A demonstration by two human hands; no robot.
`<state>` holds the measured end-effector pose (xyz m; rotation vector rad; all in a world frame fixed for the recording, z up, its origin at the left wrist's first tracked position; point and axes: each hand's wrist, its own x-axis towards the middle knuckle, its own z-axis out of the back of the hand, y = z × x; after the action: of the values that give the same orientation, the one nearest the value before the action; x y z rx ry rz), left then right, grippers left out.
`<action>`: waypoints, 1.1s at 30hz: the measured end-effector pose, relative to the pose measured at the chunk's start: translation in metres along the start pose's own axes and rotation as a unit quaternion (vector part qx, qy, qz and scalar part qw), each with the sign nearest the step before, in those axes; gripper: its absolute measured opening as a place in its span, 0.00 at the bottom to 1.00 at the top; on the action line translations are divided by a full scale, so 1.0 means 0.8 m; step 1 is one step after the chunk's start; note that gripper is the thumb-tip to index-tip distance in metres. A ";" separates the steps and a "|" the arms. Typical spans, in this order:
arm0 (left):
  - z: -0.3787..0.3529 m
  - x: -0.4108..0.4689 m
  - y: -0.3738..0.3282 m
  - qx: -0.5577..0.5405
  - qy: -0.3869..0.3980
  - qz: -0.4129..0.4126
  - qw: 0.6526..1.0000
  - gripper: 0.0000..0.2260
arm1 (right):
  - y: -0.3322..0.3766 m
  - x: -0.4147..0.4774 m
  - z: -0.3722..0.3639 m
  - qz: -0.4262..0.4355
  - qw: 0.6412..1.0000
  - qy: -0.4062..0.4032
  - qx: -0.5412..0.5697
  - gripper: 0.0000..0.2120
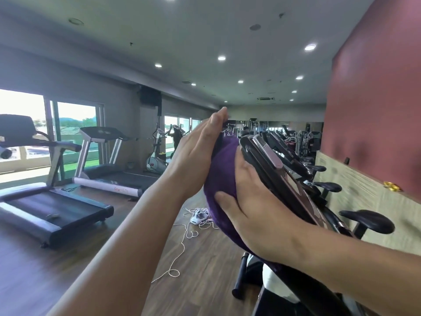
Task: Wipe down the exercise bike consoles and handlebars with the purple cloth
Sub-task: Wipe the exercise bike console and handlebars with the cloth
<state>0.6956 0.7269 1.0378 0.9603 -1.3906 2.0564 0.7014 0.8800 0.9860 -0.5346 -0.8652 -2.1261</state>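
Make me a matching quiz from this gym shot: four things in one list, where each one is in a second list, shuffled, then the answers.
Things:
1 cloth
2 cord
3 nearest treadmill
4 nearest seat

Places:
A loose on the floor
B on the left, by the windows
C low right, near the wall
D under the flat left hand, against the console

Pairs: 1-D, 2-A, 3-B, 4-C

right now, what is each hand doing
Left hand: open, straight fingers pressed flat against the soft purple cloth.
Right hand: grips that cloth, thumb across it, against the glossy black bike console; fingertips hidden.
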 end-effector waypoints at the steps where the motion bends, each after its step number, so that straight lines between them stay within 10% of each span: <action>1: 0.000 0.000 0.001 -0.006 0.002 0.001 1.000 0.36 | 0.002 -0.001 0.003 0.009 0.999 -0.014 0.028 0.36; 5: 0.003 0.003 0.005 -0.033 0.007 0.010 0.999 0.35 | -0.008 0.006 0.005 0.043 0.982 -0.149 0.112 0.25; 13: 0.001 0.005 0.011 -0.044 -0.003 0.005 0.999 0.33 | 0.014 0.075 -0.003 -0.014 0.975 -0.174 0.138 0.13; 17: 0.001 0.005 0.012 0.022 0.000 -0.019 1.000 0.27 | -0.011 0.078 -0.008 -0.134 0.928 -0.180 0.298 0.24; 24: 0.001 0.005 0.012 0.027 -0.010 -0.023 0.999 0.27 | 0.009 0.051 -0.017 -0.029 0.967 -0.184 0.176 0.13; 28: 0.005 0.005 0.008 0.031 0.004 -0.018 0.999 0.30 | 0.009 0.039 -0.018 -0.013 0.989 -0.116 0.091 0.29; 33: 0.006 0.003 0.001 0.053 0.004 -0.013 0.999 0.26 | 0.022 0.079 0.003 -0.016 0.985 -0.132 0.110 0.25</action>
<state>0.6948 0.7223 1.0402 1.0075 -1.2687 2.1294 0.6762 0.8420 1.0327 -0.6995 -1.2472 -1.9815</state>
